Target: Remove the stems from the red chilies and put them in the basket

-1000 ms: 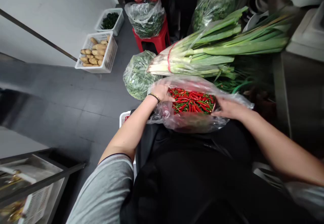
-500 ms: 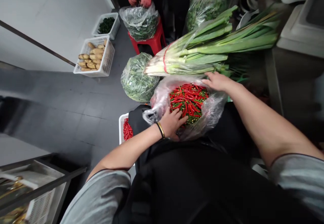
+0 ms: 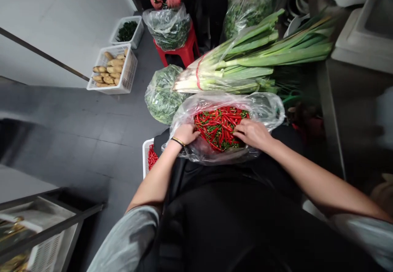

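Above the apron point(image 3: 233, 223), left hand point(image 3: 184, 134) and right hand point(image 3: 252, 134) — half-open — clasp a plastic bag point(image 3: 264, 108) of chillies point(image 3: 219, 128)

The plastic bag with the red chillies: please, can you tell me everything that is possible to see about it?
It is a clear, thin plastic bag, crinkled, with its mouth spread wide open. Inside are many small red chillies, with some green ones and green stems among them. The bag lies on the person's dark clothes, apparently the lap. The left hand and right hand rest on its rim. A bundle of leeks lies just beyond it.
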`<state>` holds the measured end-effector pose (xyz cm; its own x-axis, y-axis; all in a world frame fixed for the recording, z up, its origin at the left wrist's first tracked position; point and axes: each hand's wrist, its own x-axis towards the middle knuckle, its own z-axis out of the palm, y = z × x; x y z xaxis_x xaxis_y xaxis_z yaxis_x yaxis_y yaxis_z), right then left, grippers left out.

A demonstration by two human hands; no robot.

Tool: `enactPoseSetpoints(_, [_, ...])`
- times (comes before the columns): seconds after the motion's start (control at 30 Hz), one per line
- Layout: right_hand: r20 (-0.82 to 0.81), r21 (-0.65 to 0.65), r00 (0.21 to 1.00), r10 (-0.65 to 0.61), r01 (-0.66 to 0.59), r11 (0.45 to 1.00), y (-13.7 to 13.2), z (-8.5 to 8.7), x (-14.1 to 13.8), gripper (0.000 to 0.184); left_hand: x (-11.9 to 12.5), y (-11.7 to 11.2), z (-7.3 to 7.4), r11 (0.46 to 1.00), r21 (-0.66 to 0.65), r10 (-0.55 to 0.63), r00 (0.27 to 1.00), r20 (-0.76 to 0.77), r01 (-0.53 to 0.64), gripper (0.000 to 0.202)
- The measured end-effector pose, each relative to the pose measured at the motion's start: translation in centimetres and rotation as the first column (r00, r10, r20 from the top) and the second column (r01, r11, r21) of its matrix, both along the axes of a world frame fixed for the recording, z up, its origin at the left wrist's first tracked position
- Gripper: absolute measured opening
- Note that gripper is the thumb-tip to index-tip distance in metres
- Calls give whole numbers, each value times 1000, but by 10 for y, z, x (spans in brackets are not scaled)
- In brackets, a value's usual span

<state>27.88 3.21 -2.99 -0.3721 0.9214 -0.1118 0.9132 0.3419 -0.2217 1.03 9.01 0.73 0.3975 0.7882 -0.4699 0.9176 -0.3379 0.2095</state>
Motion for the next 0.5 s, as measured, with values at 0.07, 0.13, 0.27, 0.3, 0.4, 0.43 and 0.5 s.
enactPoseSetpoints(0.07, [-29,-17,999,38,-38,999,-6,0,-2,32,-4,-7,7,988,133,75,996,42,-80,35])
enactPoseSetpoints(0.13, [-80,-8,995,63,-64,998,-7,5,-5,32,7,-16,13,963,268,-40,980,196,-14,37])
enactPoseSetpoints(0.27, [-286,34,956,64,-57,998,7,17,-5,31,46,-20,2,943,251,-305,867,395,218,36])
enactPoseSetpoints(0.3, [-339,36,939,49,-39,999,13,19,-4,30,53,-17,-4,961,190,-264,861,434,199,32])
enactPoseSetpoints(0.4, [-461,-7,887,-4,1,1000,30,21,2,28,62,-7,-22,998,11,-56,806,590,62,23])
enactPoseSetpoints(0.43, [-487,-34,873,-37,23,999,35,20,4,26,62,-5,-26,998,-52,16,765,644,23,21])
enactPoseSetpoints(0.5, [-517,-70,847,-127,106,992,39,18,7,30,61,-4,-30,969,-243,208,662,720,-40,18])
